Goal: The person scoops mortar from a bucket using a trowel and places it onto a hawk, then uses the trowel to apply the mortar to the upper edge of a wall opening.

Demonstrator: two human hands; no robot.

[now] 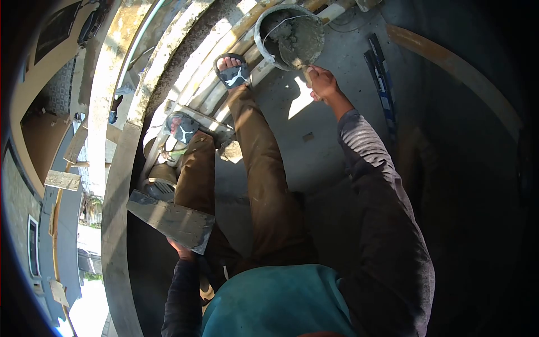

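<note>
My right hand (324,84) is wrapped round the handle of a trowel (290,54). The trowel's blade reaches into a bucket (259,40) at the top, where it meets grey wet mortar (309,36). At the lower left, my left hand (183,248) grips a flat plasterer's hawk (171,220) from below, so most of its fingers are hidden. Thin smears of mortar mark the hawk's upper face. The board is held beside my left leg, tilted in the view.
My sandalled feet (234,73) stand near long wooden planks (216,84). A ledge (117,241) runs down the left side, with a drop to the outside beyond it. A blue-and-black long object (383,90) lies right of the bucket. A round container (161,182) sits near my left leg.
</note>
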